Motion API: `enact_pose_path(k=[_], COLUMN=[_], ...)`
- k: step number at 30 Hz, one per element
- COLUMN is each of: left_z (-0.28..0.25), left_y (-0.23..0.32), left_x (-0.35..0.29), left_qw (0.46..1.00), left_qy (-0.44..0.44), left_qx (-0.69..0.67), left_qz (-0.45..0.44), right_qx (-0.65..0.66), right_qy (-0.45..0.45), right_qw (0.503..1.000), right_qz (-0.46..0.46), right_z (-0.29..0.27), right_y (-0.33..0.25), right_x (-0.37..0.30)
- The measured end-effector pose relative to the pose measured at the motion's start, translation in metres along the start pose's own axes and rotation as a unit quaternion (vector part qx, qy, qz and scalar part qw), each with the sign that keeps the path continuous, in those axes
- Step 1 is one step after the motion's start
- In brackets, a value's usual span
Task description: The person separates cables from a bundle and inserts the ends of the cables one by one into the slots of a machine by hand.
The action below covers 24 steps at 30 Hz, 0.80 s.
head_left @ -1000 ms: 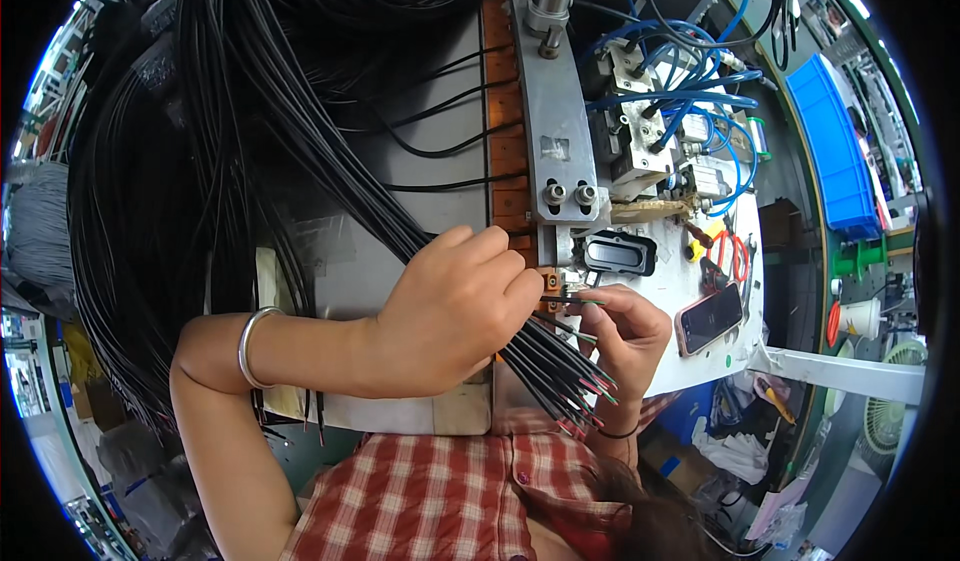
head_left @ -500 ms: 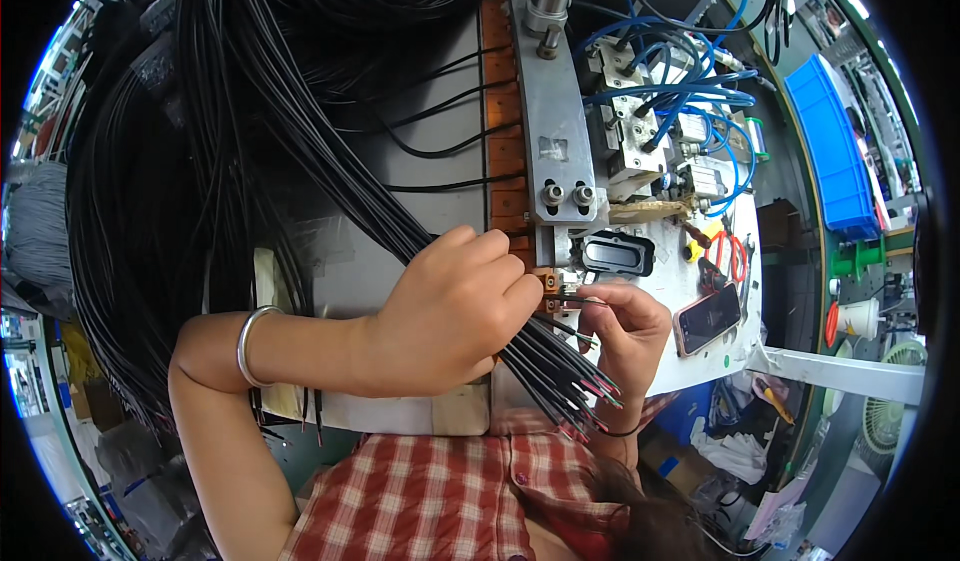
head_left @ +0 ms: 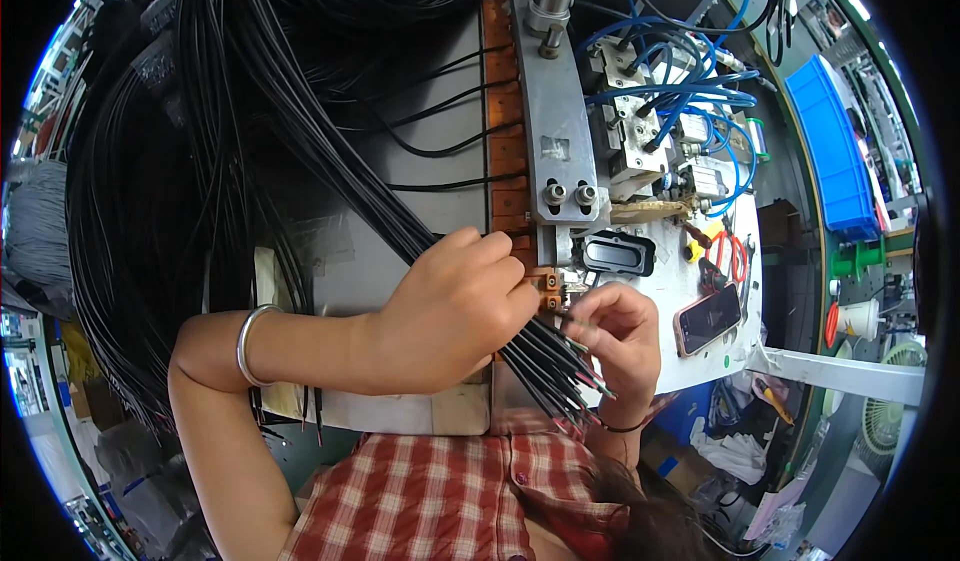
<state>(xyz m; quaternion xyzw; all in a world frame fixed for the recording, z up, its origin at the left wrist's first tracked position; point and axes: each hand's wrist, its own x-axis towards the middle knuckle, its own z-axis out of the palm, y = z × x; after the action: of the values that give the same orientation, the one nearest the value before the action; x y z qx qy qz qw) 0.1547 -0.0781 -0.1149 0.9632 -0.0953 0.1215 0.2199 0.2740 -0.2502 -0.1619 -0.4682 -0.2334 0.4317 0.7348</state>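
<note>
My left hand [head_left: 465,306] is closed around a thick bundle of thin black cables [head_left: 375,206]. Below that fist the cable ends [head_left: 550,366] fan out toward my right, some showing red and green inner wires. Thumb and forefinger of my right hand [head_left: 618,339] pinch one black cable near its end, just right of the bundle. Close above the pinch is a small orange block with screws [head_left: 548,291], at the near end of a row of orange blocks [head_left: 507,141]. Several single cables [head_left: 450,185] run into that row from the left.
A metal bar [head_left: 555,111] with a cylinder lies along the row. Right of it are valves [head_left: 635,121] with blue hoses, a black oval tray [head_left: 618,252], red-handled scissors [head_left: 738,259] and a phone [head_left: 707,319]. Large black cable coils [head_left: 130,211] cover the left side.
My right hand has moved slightly left and down, away from the orange block, with a cable between its fingers. My left hand stays nearly still around the bundle.
</note>
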Motion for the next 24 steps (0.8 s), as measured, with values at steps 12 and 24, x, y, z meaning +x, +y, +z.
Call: enact_pose_path(k=[12,24], left_z=[0.012,0.017], left_y=[-0.002,-0.003], left_x=[0.0,-0.003], left_qw=[0.997,0.99], left_qy=[0.032,0.022], left_qx=[0.061,0.135], left_qz=[0.034,0.032], right_qx=[-0.115,-0.093], right_qy=[0.109,0.047], right_qw=[0.987,0.986], right_qz=[0.004,0.129], right_z=[-0.009,-0.018], right_y=[0.02,0.012], right_x=[0.008,0.012])
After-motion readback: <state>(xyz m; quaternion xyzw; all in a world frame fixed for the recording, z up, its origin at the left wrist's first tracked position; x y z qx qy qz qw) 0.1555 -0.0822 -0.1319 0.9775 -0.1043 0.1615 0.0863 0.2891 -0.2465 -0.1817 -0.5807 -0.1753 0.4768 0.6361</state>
